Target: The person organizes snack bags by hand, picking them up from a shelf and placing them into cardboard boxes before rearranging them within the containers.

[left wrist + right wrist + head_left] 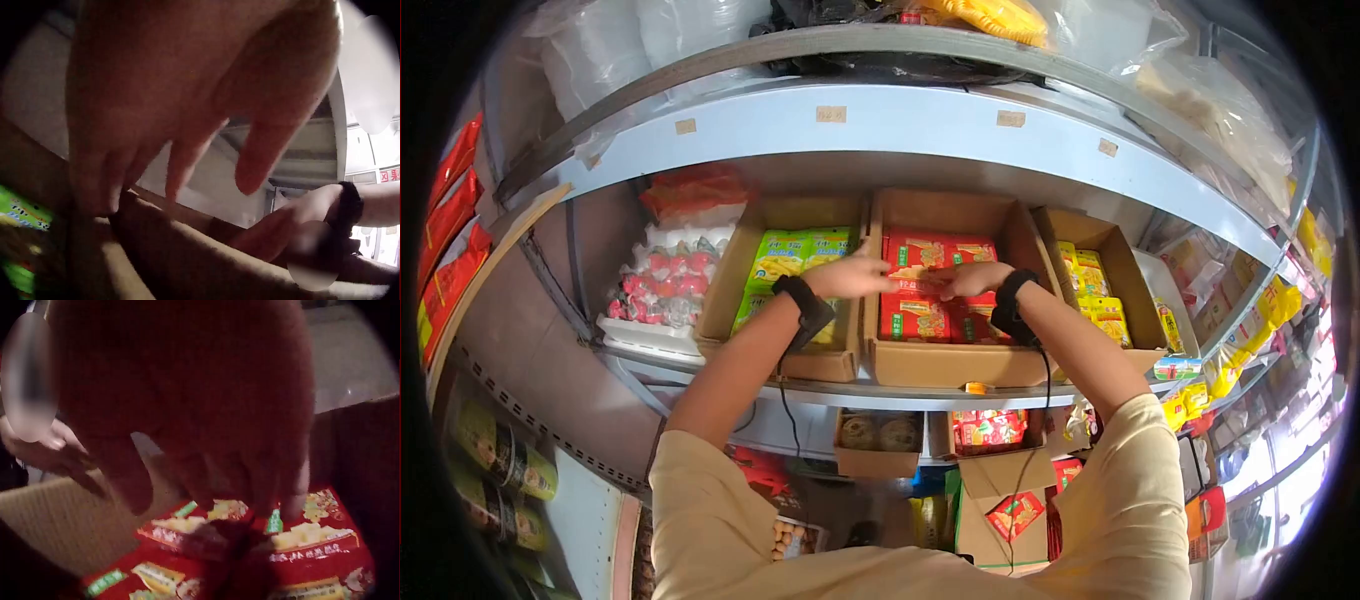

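Red food packets (917, 322) lie in rows inside an open cardboard box (940, 362) on the shelf. My right hand (977, 281) reaches down over them, its fingertips right at the packets' printed tops in the right wrist view. My left hand (848, 277) spans the side wall between this box and the neighbouring one, fingers extended toward the red packets. In the left wrist view, the left hand's (187, 81) fingers are spread above the cardboard edges, with nothing gripped. Green packets (785, 258) fill the box left of it, partly hidden by the left forearm.
A box of yellow packets (1108, 318) stands to the right, and bagged red-and-white goods (670, 275) sit on a white tray at left. The upper shelf's edge (920, 125) runs overhead. Below are smaller boxes, one holding red packets (990, 430). Black cables (788, 410) hang from both wrists.
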Available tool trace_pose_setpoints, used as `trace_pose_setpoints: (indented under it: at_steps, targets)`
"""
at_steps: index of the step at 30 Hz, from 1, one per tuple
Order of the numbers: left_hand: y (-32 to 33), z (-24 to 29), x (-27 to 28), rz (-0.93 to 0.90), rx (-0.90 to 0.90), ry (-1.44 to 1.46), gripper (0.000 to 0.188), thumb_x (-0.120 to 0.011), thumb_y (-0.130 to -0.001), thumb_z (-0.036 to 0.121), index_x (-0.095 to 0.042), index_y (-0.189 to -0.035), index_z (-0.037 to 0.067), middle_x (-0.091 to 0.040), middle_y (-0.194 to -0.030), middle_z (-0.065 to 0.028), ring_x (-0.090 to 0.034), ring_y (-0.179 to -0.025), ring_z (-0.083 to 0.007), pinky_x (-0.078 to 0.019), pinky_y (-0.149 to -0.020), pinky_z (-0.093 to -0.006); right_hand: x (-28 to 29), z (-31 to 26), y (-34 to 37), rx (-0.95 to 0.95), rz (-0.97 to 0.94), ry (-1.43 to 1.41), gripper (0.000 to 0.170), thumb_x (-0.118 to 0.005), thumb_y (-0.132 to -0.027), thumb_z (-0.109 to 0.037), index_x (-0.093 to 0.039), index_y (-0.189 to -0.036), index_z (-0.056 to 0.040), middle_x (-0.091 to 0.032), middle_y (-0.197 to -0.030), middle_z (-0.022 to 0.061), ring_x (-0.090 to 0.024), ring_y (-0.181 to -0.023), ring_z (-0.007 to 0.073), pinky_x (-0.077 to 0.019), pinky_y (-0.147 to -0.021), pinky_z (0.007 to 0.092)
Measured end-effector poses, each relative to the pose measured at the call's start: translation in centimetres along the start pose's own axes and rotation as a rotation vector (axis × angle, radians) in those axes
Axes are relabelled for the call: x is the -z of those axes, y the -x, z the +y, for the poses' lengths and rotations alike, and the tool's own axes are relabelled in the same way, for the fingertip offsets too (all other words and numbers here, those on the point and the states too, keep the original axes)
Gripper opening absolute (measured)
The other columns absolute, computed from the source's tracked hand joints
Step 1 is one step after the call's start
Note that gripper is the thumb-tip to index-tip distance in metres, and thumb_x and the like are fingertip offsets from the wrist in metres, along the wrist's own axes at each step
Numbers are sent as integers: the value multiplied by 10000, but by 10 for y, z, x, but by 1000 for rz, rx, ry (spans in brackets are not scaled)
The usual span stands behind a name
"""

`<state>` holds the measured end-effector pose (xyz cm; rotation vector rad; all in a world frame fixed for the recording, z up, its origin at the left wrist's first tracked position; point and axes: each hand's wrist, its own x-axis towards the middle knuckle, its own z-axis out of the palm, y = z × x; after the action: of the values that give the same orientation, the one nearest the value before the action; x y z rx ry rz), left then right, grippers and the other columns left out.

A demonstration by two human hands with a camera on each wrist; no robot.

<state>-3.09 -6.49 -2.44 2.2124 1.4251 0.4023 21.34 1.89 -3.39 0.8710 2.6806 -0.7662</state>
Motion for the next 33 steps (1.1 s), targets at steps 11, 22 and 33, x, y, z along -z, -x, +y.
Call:
trace_pose_setpoints:
  at_steps: [11,22,33]
  targets:
    - [1,-7,-29,16,21,-172,842,-620,-795,389,-166,-1446,107,215,-1388,-371,39,-1349,-471,-159,-1105,-387,-12,30,-59,-133,-118,-49,602,-581,-828,-228,-331,-1337,-28,-425,-1305,142,-385,-1233,287,-309,-1010,386]
    - [10,19,12,-73,30,39,797,-552,-811,543,-302,-1405,73,-63,-1459,-306,-86,-1381,-367,-147,-1104,-364,17,-51,12,-31,-15,126,683,-567,-826,-314,-289,-1414,-105,-354,-1419,153,-357,-1297,279,-295,-1048,363]
    - [82,158,-48,-63,-557,210,736,-543,-898,379,-224,-1373,-84,-182,-1452,-266,-170,-1370,-315,-179,-1109,-349,-58,-107,192,123,600,86,438,-563,-806,-232,-525,-1178,-3,-512,-1224,208,-449,-1185,332,-339,-976,417]
